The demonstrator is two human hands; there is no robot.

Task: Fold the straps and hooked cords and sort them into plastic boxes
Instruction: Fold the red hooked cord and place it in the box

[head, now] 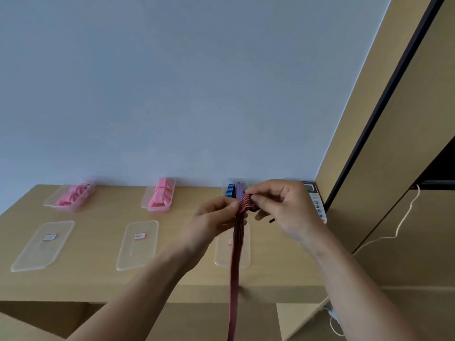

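Beside the wall, the leftmost box [53, 204] holds folded pink straps [71, 196].

three boxes [70, 196] along wall on desk [98, 279], lids [43, 246] before them

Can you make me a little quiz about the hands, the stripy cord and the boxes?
1. True or false: the left hand and the right hand both hold the red-and-black cord.
2. How many clear lids lie flat on the desk? A two, B three, C five.
3. Fill the gap: the straps in the left box and the middle box are coloured ____.
Key: 1 true; 2 B; 3 pink.
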